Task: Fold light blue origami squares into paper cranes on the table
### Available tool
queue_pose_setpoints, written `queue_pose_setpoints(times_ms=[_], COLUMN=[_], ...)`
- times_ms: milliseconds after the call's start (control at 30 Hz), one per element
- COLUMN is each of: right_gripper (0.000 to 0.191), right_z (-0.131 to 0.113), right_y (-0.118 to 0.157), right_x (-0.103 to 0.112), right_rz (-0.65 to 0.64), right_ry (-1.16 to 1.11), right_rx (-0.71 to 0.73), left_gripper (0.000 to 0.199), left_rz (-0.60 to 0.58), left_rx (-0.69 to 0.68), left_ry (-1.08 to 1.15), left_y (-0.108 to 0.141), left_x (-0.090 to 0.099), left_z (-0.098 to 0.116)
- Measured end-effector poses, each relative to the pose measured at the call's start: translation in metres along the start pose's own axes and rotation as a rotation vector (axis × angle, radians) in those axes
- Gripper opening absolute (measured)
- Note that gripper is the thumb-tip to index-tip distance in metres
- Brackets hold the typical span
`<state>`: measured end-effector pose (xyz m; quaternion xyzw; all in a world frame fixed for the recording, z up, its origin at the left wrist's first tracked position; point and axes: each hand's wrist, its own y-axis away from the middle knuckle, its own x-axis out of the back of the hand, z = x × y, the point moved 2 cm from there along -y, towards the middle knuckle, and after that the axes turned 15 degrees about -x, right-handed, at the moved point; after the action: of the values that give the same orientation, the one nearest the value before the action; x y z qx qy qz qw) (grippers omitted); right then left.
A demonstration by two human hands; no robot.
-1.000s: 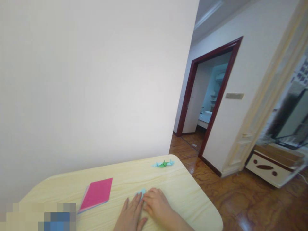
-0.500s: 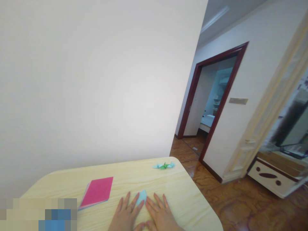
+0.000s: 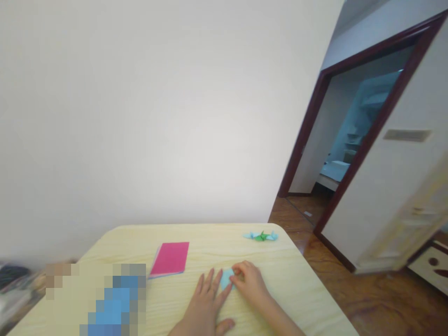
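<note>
A small light blue piece of folded paper (image 3: 226, 279) lies on the pale wooden table (image 3: 210, 252), between my hands. My left hand (image 3: 209, 301) rests flat with its fingers spread, the fingertips at the paper's left and lower edge. My right hand (image 3: 249, 280) is closed, thumb and fingers pinching the paper's right edge. The exact fold under the right fingertips is too small to make out. Beyond my hands, near the far right corner, folded paper figures (image 3: 262, 236) in green and light blue sit in a row.
A stack of square paper with a pink sheet (image 3: 171, 258) on top lies left of my hands. A blurred-out patch (image 3: 117, 298) covers the table's front left. The white wall (image 3: 175, 116) rises behind the table; a doorway (image 3: 315, 130) stands at right.
My view has turned left, so the table appears further right. My right hand, flat with fingers spread before, now pinches the paper's right edge. The left hand stays flat beside the paper.
</note>
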<state>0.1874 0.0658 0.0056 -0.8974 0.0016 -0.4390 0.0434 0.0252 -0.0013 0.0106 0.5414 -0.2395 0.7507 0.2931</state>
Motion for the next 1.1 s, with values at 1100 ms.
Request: queue_pose_setpoints(times_ms=[1100], right_gripper=[0.018], right_z=[-0.007], right_y=[0.009], right_x=[0.002], right_rz=[-0.155], right_ry=[0.12], right_rx=[0.626], left_gripper=[0.059], left_rz=[0.213], left_rx=[-0.028], left_ry=[-0.166], left_y=[0.024], left_x=[-0.012], left_z=[-0.008])
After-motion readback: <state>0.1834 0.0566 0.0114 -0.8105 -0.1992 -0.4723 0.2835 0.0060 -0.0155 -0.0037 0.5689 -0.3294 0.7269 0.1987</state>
